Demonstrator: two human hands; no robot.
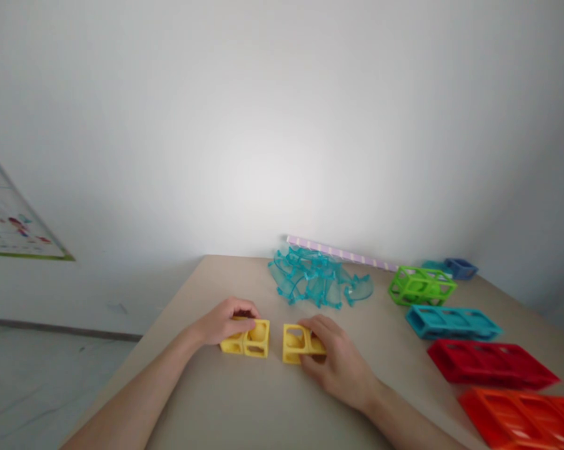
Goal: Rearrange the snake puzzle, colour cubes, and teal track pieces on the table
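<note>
On the tabletop, my left hand [230,322] grips a yellow open-sided block [257,340] made of box-like cells, with a rounded part showing inside one cell. My right hand [335,356] is closed around a second yellow block [291,342] of the same sort. The two blocks lie end to end with a narrow gap between them. Fingers cover the outer part of each block.
A heap of clear teal curved pieces [310,278] lies beyond my hands, before a striped lilac strip [342,252]. To the right sit a green block [422,286], teal block [453,323], red block [492,364], orange block [525,419] and small blue block [460,269].
</note>
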